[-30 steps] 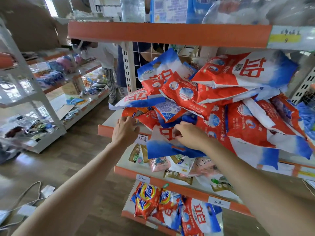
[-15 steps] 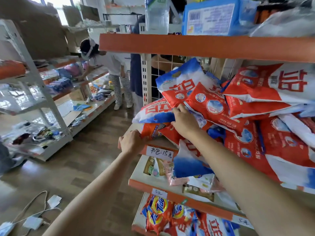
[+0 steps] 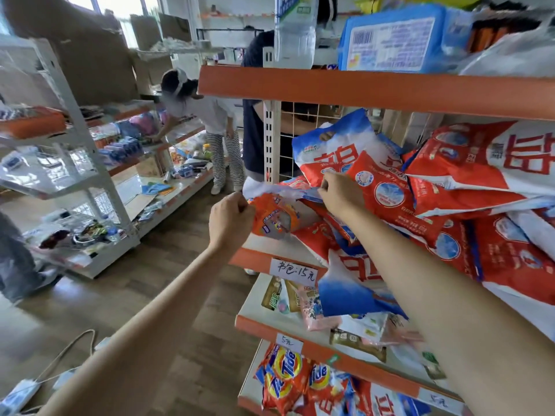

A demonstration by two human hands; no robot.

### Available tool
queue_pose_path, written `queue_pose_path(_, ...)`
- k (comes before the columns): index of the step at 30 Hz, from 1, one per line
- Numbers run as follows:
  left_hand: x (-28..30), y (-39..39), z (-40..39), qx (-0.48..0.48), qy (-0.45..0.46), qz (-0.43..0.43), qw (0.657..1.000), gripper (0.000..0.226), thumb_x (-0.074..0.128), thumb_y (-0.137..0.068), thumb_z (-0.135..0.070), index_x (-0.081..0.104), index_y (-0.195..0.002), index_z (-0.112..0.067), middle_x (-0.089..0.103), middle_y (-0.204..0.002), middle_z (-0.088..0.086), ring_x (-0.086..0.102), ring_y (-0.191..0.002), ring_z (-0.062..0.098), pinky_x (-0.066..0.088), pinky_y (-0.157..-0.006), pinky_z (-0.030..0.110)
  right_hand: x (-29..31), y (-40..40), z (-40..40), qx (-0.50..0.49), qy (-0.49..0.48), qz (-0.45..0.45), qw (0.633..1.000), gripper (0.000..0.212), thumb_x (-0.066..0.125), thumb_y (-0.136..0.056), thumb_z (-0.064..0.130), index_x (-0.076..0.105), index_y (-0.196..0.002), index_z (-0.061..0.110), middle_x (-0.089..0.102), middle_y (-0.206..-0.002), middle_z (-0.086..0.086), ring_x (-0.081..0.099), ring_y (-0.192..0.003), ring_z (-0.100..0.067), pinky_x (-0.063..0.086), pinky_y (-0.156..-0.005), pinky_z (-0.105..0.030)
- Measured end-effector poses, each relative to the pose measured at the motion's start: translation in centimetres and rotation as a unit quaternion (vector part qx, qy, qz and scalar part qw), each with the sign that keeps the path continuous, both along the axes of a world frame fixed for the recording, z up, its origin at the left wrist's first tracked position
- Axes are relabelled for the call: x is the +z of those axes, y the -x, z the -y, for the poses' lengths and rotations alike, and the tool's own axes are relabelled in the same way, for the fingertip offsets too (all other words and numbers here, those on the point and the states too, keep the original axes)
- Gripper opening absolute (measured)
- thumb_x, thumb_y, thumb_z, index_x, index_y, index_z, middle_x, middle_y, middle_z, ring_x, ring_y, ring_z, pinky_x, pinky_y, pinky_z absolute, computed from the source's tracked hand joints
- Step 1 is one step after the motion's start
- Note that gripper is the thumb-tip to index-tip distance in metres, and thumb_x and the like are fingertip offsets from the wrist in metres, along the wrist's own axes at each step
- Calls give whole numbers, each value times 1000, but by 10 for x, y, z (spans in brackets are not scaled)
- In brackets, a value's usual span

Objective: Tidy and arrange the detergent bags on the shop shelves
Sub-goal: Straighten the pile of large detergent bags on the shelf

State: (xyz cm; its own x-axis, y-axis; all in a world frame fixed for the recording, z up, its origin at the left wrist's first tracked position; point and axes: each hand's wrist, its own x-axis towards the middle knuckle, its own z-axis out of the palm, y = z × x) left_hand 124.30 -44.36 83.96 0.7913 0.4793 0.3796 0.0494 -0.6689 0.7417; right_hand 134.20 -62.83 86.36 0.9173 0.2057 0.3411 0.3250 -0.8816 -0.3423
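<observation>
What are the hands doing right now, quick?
Left hand: closed, pinching the edge of the small orange bag.
Right hand: closed on the white-and-blue bag edge in the pile.

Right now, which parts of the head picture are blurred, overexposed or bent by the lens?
Head view: the window at top left is blown out to white; the left white rack and the orange shelf edge bow from wide-angle distortion; the Tide bags at the bottom and the bag edge between the left hand and right hand are smeared; the price label stays readable.
</observation>
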Motion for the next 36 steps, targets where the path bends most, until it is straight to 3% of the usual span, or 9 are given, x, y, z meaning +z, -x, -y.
queue_pose_path(6, -25, 72, 4, -9, 97, -101, 990, 22, 60, -85, -15, 56, -64, -10, 49, -57, -1, 45, -62, 17, 32, -51, 27, -40, 68, -12, 63, -103, -196, 973, 39, 51, -95, 33, 56, -72, 3, 61, -76, -19, 58, -73, -28, 39, -66, -33)
queue_pose_path(10, -49, 88, 25, -62, 8, -109, 992, 12, 69, -81, -16, 66, -71, -11, 50, -79, 1, 48, -81, 19, 38, -62, 23, -68, 116, -33, 70, -298, -501, 810, 56, 32, -97, 54, 53, -96, 2, 58, -71, -14, 62, -58, -26, 52, -57, -32)
queue_pose_path(15, -72, 95, 28, -163, -121, -50, 978, 24, 75, -78, -26, 68, -69, -5, 48, -105, 4, 38, -102, 20, 33, -85, 27, -69, 113, -25, 36, -340, -341, 876, 73, 46, -86, 64, 46, -133, 7, 54, -131, -13, 49, -123, -30, 37, -106, -40)
queue_pose_path(19, -77, 82, 28, -256, -210, 12, 944, 11, 72, -75, -12, 65, -70, -6, 56, -106, 4, 49, -99, 24, 44, -82, 33, -55, 106, -22, 58, -316, -377, 869, 105, 60, -66, 77, 31, -140, 8, 48, -135, -10, 49, -123, -29, 41, -104, -45)
queue_pose_path(22, -71, 74, 25, -346, -233, 32, 908, 12, 65, -80, -19, 68, -76, -9, 58, -109, 1, 46, -103, 15, 39, -89, 19, -56, 98, -27, 27, -304, -371, 877, 86, 69, -74, 57, 38, -135, 5, 53, -130, -13, 56, -114, -32, 50, -93, -43)
queue_pose_path(26, -73, 69, 9, -286, -75, 42, 954, 25, 63, -86, -28, 70, -82, -5, 58, -100, 2, 57, -90, 13, 45, -81, 18, -60, 98, -30, -33, -256, -271, 927, 45, 68, -82, 34, 60, -114, 2, 63, -109, -12, 60, -103, -30, 50, -86, -36)
queue_pose_path(29, -73, 44, -13, -132, 118, -103, 979, 49, 68, -79, -52, 63, -90, -4, 56, -98, 8, 56, -87, 24, 45, -75, 28, -46, 99, -22, -41, -360, -222, 905, 28, 67, -85, 21, 65, -99, -3, 68, -95, -16, 64, -93, -34, 52, -79, -40)
queue_pose_path(33, -52, 30, -4, -234, 490, -206, 814, 74, 55, -72, -71, 59, -102, -3, 65, -100, 19, 62, -90, 30, 50, -83, 38, -28, 107, -1, -10, -470, -228, 853, 5, 67, -86, 21, 68, -87, 16, 71, -92, -9, 68, -81, -26, 54, -82, -39)
queue_pose_path(36, -34, 28, 24, -402, 583, -174, 684, 75, 44, -81, -67, 60, -122, -7, 63, -121, 17, 60, -112, 33, 46, -97, 49, -23, 129, 24, 17, -520, -281, 806, 3, 64, -87, 18, 66, -88, 20, 72, -79, 2, 67, -71, -14, 56, -66, -29)
